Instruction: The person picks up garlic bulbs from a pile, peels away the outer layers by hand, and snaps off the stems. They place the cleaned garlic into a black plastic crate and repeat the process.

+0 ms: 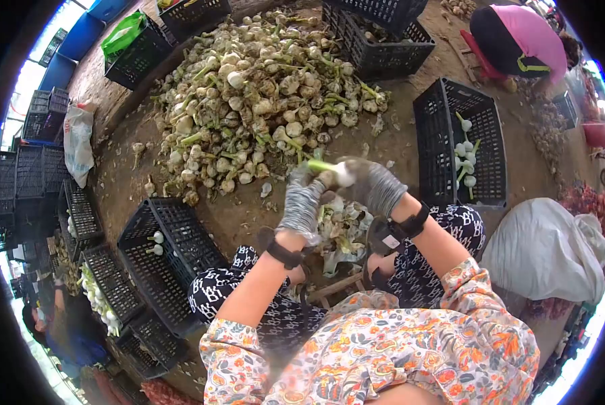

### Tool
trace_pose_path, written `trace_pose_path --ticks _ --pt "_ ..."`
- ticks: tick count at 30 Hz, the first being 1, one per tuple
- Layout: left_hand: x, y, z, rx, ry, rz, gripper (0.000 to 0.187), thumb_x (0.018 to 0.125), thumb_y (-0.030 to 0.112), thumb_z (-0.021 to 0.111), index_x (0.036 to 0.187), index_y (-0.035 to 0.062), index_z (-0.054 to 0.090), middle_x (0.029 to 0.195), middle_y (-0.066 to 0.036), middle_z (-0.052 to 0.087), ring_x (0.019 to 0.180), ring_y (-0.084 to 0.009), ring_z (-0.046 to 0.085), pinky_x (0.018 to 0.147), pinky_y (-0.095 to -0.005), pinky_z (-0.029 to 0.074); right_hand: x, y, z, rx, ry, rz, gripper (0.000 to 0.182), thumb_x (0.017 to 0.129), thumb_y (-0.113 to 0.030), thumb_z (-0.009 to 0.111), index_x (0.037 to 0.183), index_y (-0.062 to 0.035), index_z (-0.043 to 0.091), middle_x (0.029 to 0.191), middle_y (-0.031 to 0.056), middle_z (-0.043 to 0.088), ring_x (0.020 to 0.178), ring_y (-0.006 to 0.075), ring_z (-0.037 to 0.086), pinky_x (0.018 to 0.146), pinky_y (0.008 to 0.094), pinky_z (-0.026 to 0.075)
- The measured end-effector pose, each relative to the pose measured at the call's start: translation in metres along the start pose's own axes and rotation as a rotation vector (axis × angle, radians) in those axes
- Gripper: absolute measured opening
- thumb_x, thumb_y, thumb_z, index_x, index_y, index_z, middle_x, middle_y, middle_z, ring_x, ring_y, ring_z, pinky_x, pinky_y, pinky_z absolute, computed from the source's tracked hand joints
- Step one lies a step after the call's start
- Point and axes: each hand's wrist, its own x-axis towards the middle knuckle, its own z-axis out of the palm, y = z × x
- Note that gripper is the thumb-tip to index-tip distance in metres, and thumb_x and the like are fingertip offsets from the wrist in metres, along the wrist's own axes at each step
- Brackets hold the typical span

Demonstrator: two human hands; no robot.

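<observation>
A white garlic bulb [345, 175] with a short green stem is between my gloved hands, in front of the big garlic heap [255, 101]. My left hand [304, 196] is closed around its stem side, in a grey knitted glove. At the bulb's other side, my right hand [377, 183] is closed against it, its fingers partly smeared by motion. Below the hands, peeled skins and scraps [343, 233] lie on the ground between my knees.
A black crate [434, 148] with several clean garlic bulbs stands at right, another crate [171, 270] with two bulbs at left. More crates [113, 287] line the left side. A white sack [545, 246] rests at right; a person in pink [535, 34] bends at upper right.
</observation>
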Motion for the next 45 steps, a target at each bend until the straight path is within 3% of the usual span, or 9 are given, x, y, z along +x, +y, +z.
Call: trace_pose_path --ticks 2,5,7,12,14,17,27,38,45 --pt "-0.008 -0.005 0.0 -0.082 -0.008 -0.106 0.027 0.084 0.013 0.058 0.108 0.0027 0.052 0.091 -0.006 0.06 0.071 -0.0136 0.059 0.061 -0.0217 0.051 -0.014 -0.01 -0.015 0.663 0.237 0.112 0.036 0.079 -0.016 0.06 0.107 0.0014 0.044 0.096 0.0199 0.055 0.08 0.0267 0.059 0.063 0.0327 0.055" --pt "-0.013 -0.007 -0.003 -0.116 -0.025 -0.239 0.028 0.085 0.015 0.057 0.109 0.0031 0.051 0.09 -0.007 0.059 0.073 -0.0138 0.06 0.06 -0.0222 0.052 -0.042 -0.037 -0.07 1.033 0.216 -0.416 0.039 0.078 -0.021 0.061 0.107 0.0016 0.048 0.09 0.015 0.056 0.078 0.0237 0.057 0.066 0.0309 0.053" --pt "-0.014 -0.01 -0.006 -0.192 -0.066 -0.266 0.028 0.085 0.015 0.058 0.109 0.0032 0.051 0.091 -0.007 0.059 0.072 -0.0137 0.06 0.059 -0.0224 0.052 -0.052 -0.031 -0.13 1.123 -0.246 -0.694 0.05 0.072 -0.02 0.067 0.112 0.0043 0.048 0.097 0.011 0.057 0.08 0.018 0.058 0.071 0.0261 0.051" --pt "-0.014 -0.008 -0.005 -0.166 -0.087 -0.225 0.032 0.085 0.018 0.058 0.112 0.0024 0.05 0.092 -0.006 0.059 0.071 -0.0104 0.059 0.06 -0.0213 0.051 0.002 -0.036 -0.119 1.089 -0.277 -0.577 0.043 0.076 -0.03 0.065 0.106 -0.0028 0.053 0.085 0.0066 0.058 0.068 0.0151 0.055 0.058 0.0267 0.049" --pt "-0.016 -0.003 -0.007 -0.158 -0.098 -0.226 0.033 0.085 0.019 0.058 0.112 0.0028 0.05 0.093 -0.006 0.058 0.071 -0.0102 0.059 0.061 -0.0209 0.051 0.062 -0.021 -0.116 0.225 0.43 -0.396 0.036 0.08 -0.029 0.062 0.105 -0.0037 0.054 0.083 0.0073 0.06 0.067 0.0143 0.055 0.055 0.0262 0.048" --pt "-0.018 -0.001 -0.011 -0.108 -0.067 -0.171 0.032 0.086 0.019 0.057 0.112 0.0036 0.05 0.092 -0.003 0.058 0.072 -0.0093 0.057 0.062 -0.0213 0.049 0.148 0.024 -0.15 -0.846 0.552 -0.258 0.028 0.083 -0.021 0.055 0.105 -0.0026 0.055 0.087 0.0099 0.062 0.073 0.0181 0.056 0.062 0.0297 0.047" --pt "-0.01 0.018 -0.021 -0.061 0.087 -0.216 0.028 0.085 0.021 0.059 0.108 0.0046 0.053 0.09 -0.002 0.058 0.074 -0.0084 0.056 0.063 -0.0219 0.049 0.267 0.045 -0.169 -1.388 1.066 -0.111 0.021 0.084 -0.015 0.051 0.097 -0.0029 0.062 0.086 0.0141 0.062 0.077 0.0253 0.057 0.072 0.034 0.046" --pt "0.021 0.007 -0.016 0.229 0.024 0.312 0.072 0.072 0.006 0.069 0.133 0.0042 0.03 0.129 -0.013 0.041 0.116 -0.0216 0.042 0.092 -0.0313 0.041 0.076 -0.034 -0.002 -0.529 0.029 -0.088 0.029 0.081 -0.023 0.063 0.104 -0.0055 0.06 0.088 0.0031 0.062 0.076 0.0103 0.056 0.067 0.0243 0.047" --pt "0.008 0.008 0.005 0.036 -0.202 0.484 0.071 0.065 0.001 0.075 0.125 0.0054 0.037 0.122 -0.009 0.046 0.106 -0.0192 0.051 0.089 -0.0315 0.045 0.0 -0.07 0.046 -0.55 -0.037 -0.121 0.045 0.079 -0.036 0.064 0.105 -0.0002 0.055 0.092 0.0048 0.06 0.081 0.0109 0.056 0.071 0.0253 0.048"
